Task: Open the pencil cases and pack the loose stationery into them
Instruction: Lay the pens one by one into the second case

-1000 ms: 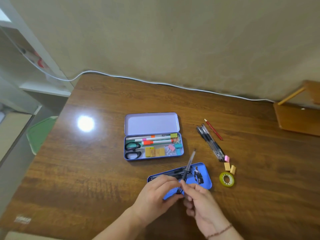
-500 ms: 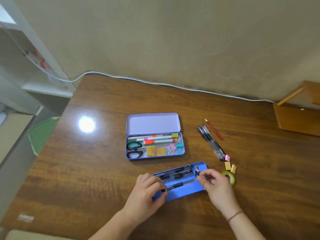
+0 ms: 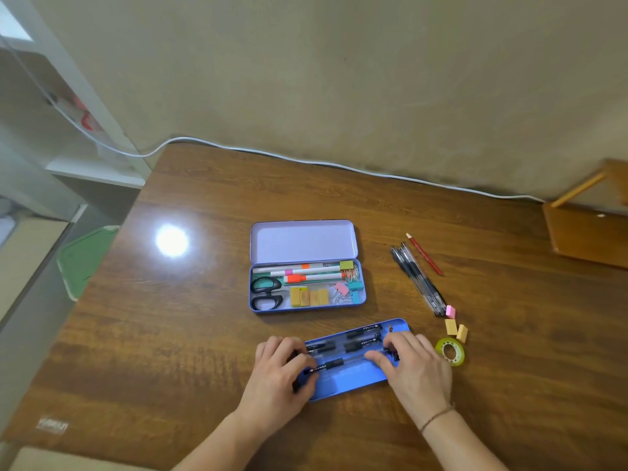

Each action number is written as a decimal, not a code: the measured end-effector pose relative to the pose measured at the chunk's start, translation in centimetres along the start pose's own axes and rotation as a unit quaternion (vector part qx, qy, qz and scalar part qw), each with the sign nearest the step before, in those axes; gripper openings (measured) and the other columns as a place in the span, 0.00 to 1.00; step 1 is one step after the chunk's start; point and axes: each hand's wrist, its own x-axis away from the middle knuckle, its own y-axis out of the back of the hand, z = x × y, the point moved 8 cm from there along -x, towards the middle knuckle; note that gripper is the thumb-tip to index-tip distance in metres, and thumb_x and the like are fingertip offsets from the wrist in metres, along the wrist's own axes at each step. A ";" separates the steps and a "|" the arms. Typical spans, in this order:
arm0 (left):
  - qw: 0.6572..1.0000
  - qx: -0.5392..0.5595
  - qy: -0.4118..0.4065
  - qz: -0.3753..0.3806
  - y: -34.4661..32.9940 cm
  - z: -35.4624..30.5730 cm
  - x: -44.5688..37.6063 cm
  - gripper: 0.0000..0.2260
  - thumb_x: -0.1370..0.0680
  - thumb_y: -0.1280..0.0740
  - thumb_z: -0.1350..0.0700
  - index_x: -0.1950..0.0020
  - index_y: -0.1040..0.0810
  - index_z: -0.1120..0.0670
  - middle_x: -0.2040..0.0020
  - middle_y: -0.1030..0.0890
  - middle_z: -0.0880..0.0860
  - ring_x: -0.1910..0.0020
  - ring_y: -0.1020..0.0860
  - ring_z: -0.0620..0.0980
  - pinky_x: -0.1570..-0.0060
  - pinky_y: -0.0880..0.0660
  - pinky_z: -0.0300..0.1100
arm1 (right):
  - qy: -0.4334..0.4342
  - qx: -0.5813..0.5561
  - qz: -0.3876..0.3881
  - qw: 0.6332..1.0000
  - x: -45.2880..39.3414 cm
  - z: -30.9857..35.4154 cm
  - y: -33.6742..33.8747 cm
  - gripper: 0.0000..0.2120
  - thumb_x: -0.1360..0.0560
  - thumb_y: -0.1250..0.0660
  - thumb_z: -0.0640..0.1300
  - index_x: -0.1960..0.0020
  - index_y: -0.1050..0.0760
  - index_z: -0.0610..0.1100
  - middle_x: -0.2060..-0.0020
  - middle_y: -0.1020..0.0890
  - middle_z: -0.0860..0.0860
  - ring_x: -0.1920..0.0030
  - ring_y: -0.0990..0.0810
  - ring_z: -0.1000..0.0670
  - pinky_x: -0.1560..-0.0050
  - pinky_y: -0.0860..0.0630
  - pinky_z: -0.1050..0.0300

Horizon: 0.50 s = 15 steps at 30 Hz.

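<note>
step: seating a pen [image 3: 334,363] in the blue case [image 3: 353,377], judged.
left hand [image 3: 280,379]: fingers curled on the pen's left end.
right hand [image 3: 413,365]: fingertips pinching its right end.
tip: lay it parallel beside the pens already inside.
loose pens [image 3: 419,282]: up-right of blue case.

Bare forearms; thin cord bracelet [image 3: 436,415] on right wrist.
</note>
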 end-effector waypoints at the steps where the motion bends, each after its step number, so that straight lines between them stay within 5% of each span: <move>1: 1.000 -0.001 0.003 -0.001 0.0 0.1 0.0 0.07 0.30 0.25 0.54 0.56 0.21 0.50 0.51 0.24 0.47 0.53 0.30 0.49 0.54 0.33 0.45 | -0.001 -0.002 -0.002 1.000 0.0 0.1 -0.1 0.16 0.32 0.36 0.66 0.63 0.28 0.53 0.68 0.27 0.59 0.67 0.30 0.55 0.76 0.39 0.64; 10: 0.998 0.018 0.055 -0.002 0.0 1.0 0.0 0.12 0.29 0.28 0.53 0.47 0.23 0.48 0.45 0.25 0.47 0.46 0.28 0.49 0.49 0.31 0.47 | -0.017 -0.004 0.010 1.000 -0.7 1.2 -0.3 0.16 0.31 0.37 0.66 0.64 0.32 0.55 0.71 0.29 0.59 0.67 0.32 0.56 0.74 0.46 0.67; 15: 0.997 0.037 0.061 -0.002 0.2 1.0 0.0 0.14 0.28 0.31 0.49 0.43 0.24 0.47 0.44 0.26 0.46 0.45 0.29 0.48 0.47 0.32 0.46 | -0.102 -0.026 -0.048 0.993 -2.1 -2.7 1.8 0.11 0.28 0.35 0.62 0.56 0.24 0.55 0.64 0.26 0.60 0.63 0.30 0.56 0.73 0.44 0.67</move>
